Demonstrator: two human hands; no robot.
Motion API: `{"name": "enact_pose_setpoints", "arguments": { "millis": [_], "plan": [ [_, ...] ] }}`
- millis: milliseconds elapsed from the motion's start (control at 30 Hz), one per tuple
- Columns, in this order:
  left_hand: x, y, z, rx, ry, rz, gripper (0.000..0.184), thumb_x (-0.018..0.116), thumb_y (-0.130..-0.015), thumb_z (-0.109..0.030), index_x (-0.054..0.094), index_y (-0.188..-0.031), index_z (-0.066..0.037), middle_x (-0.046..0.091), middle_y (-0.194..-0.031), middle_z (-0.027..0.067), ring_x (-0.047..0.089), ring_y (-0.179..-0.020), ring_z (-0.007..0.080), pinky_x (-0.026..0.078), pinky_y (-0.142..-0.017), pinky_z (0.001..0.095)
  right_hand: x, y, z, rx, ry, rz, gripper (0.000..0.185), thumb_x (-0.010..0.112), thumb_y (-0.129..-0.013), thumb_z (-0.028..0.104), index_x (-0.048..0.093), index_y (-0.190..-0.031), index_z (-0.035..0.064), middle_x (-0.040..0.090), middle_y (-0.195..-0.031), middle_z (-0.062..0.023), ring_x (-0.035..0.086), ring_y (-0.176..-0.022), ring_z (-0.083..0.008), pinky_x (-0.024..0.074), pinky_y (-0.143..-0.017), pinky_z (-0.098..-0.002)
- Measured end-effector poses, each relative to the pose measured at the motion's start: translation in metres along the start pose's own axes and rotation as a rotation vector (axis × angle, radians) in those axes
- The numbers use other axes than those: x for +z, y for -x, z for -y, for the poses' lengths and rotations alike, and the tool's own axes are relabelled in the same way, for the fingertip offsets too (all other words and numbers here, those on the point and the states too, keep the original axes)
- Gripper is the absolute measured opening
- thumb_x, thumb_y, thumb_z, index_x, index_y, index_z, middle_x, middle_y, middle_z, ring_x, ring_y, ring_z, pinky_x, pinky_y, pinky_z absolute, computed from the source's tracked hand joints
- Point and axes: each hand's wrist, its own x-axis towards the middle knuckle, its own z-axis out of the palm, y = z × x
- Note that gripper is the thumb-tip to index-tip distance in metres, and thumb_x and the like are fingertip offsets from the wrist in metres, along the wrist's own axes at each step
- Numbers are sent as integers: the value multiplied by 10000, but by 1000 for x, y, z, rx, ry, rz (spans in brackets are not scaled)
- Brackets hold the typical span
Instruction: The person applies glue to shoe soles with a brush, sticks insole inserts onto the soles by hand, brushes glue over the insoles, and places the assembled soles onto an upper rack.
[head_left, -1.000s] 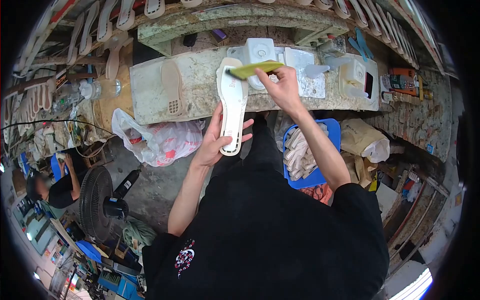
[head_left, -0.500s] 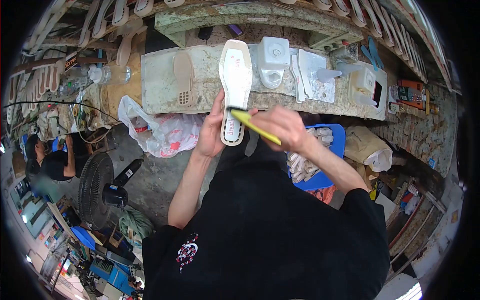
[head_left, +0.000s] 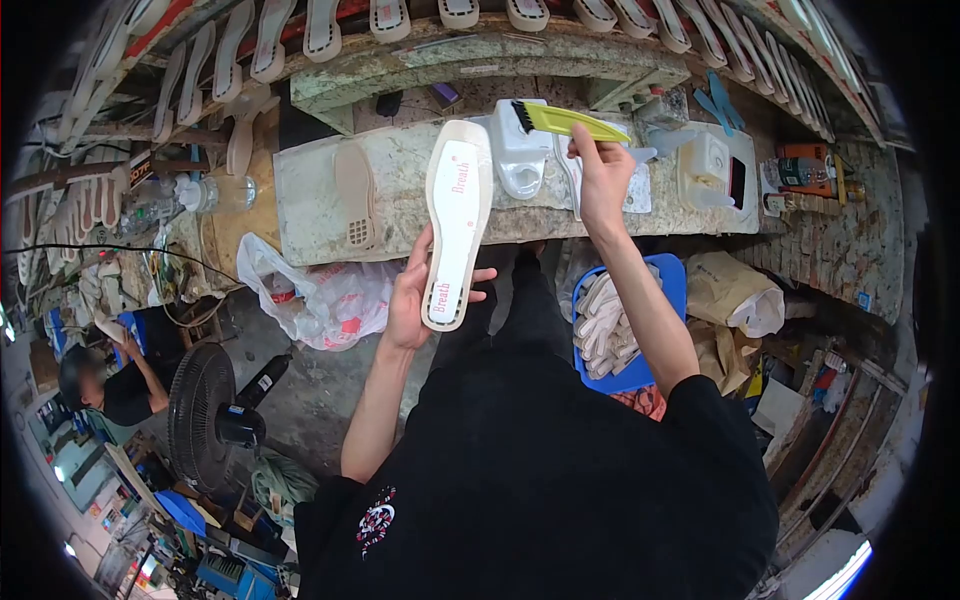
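My left hand (head_left: pixel 410 305) holds a beige shoe sole (head_left: pixel 439 185) by its lower end, above the bench's front edge. A white strip (head_left: pixel 456 225) with red "Breath" lettering lies along the sole's face. Raised to the right, my right hand (head_left: pixel 602 180) grips a yellow-green brush (head_left: pixel 575 123) by its handle. The brush's dark bristles are over a white container (head_left: pixel 518 145), apart from the sole; whether they touch the container I cannot tell. Another beige sole (head_left: pixel 354 190) lies on the bench at the left.
On the worn bench (head_left: pixel 405 150), white strips (head_left: pixel 568 172) and a second plastic container (head_left: pixel 706 158) stand to the right. Below are a blue basket (head_left: pixel 678 300) of soles and a white plastic bag (head_left: pixel 335 290). A fan (head_left: pixel 200 415) and another person (head_left: pixel 125 385) are at the left.
The brush has left the sole and moved up and right to the white container, bristles now pointing left. My left hand has lowered the sole slightly, exposing both red words.
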Motion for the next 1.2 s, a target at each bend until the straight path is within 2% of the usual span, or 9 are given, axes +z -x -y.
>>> {"name": "enact_pose_setpoints", "arguments": {
  "millis": [200,300,400,467,800,933,1033,1100,1200],
  "plan": [
    [-11,10,8,8,57,-49,750,418,-1027,-406,137,-1696,-213,426,-1615,224,594,-1298,534,634,-932,564,-59,22,-54,265,187,-35,232,752,-984,189,756,-925,-36,713,-796,-28,605,-707,-81,459,-660,-264],
    [-13,13,11,3,17,-83,758,410,-1030,-399,118,-1698,-194,431,-1615,214,605,-1289,523,631,-936,562,-34,35,-18,204,-97,85,178,739,-992,145,760,-934,-22,723,-809,-29,627,-725,-76,472,-695,-245],
    [-11,10,14,-18,-15,-64,779,401,-1034,-390,68,-1707,-186,461,-1569,277,625,-1264,518,635,-916,528,10,59,18,232,-66,291,158,738,-1000,123,765,-995,-33,731,-856,-26,632,-753,-73,491,-715,-250],
    [-10,11,12,-11,-25,-19,793,407,-1028,-390,55,-1710,-189,467,-1551,305,649,-1225,518,645,-884,511,24,57,8,104,65,278,185,745,-1003,137,780,-1034,-42,754,-881,-21,630,-776,-41,489,-678,-240],
    [-9,6,1,13,-2,12,804,408,-1018,-365,40,-1709,-180,458,-1579,259,640,-1231,538,651,-877,511,24,29,-3,167,13,8,206,746,-1001,164,763,-1005,-41,730,-838,-32,628,-738,-72,476,-706,-242],
    [-9,3,2,19,32,-6,803,412,-1018,-370,46,-1708,-185,454,-1580,266,635,-1238,540,648,-883,515,12,47,9,124,-88,186,196,740,-1007,156,760,-1019,-39,728,-850,-32,629,-752,-83,482,-716,-248],
    [-12,2,4,-16,28,-23,797,440,-1016,-377,81,-1707,-207,441,-1593,261,621,-1252,547,644,-889,525,2,51,-12,243,229,125,171,727,-1016,134,754,-1038,-33,727,-868,-24,625,-771,-69,483,-717,-249],
    [-17,4,8,-17,63,-38,790,448,-1010,-363,103,-1702,-203,419,-1611,242,614,-1254,553,641,-907,560,-20,34,-39,176,165,21,202,737,-1003,146,761,-1008,-55,724,-813,-17,625,-723,-69,485,-676,-259],
    [-20,11,6,-12,92,-15,784,445,-1001,-351,117,-1699,-208,386,-1638,205,591,-1282,559,633,-933,588,-54,23,-96,59,594,-20,249,761,-952,156,757,-936,-93,690,-658,-33,592,-583,-84,470,-556,-301]
  ]
}}
